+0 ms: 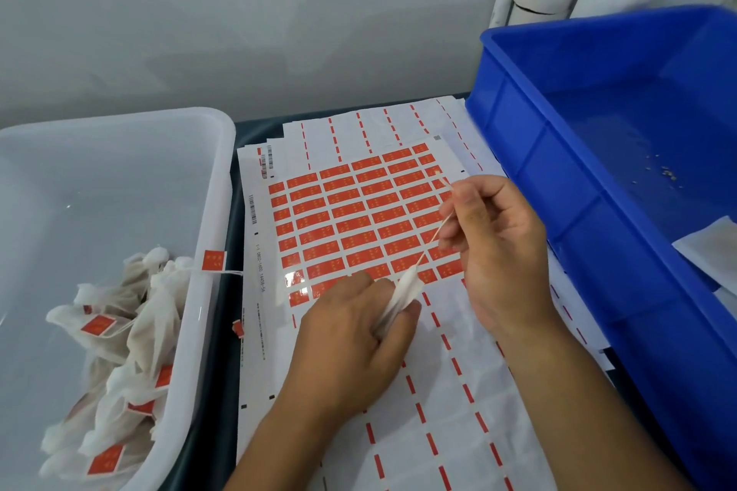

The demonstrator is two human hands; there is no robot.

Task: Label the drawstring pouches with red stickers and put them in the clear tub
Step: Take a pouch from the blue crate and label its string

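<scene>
Head view. Left hand [351, 335] lies knuckles up over the near edge of the sticker sheet [359, 211], fingers curled round a white pouch [401, 297]; the pouch's upper end sticks out between fingers and thumb, the rest is hidden in the hand. Right hand [494, 247] is raised just right of and above the left, thumb and forefinger pinching the pouch's thin string [434, 237]. String runs taut, slanting from the pouch mouth up to the pinch; a short free end shows beyond the fingertips, over the right columns of the sheet. Hands sit close together but apart, joined only by pouch and string. Sheet carries a grid of red stickers [361, 239]; its near part is bare backing with red dashes only. More peeled sheets lie stacked beneath it on the dark worktop [223, 391]. Clear tub [215, 187] stands left of the sheet, well apart from both hands. Inside, toward its near right corner, a heap of labelled pouches [119, 363], red tags visible on several. One tag [212, 260] rests on the tub's right rim, its string trailing over the edge; another small red tag [238, 328] lies in the gap between tub and sheet. Blue crate [578, 179] stands right of the sheet, just beside the right hand; a few white pouches [714, 255] show at its near right, partly cut off by the frame.
</scene>
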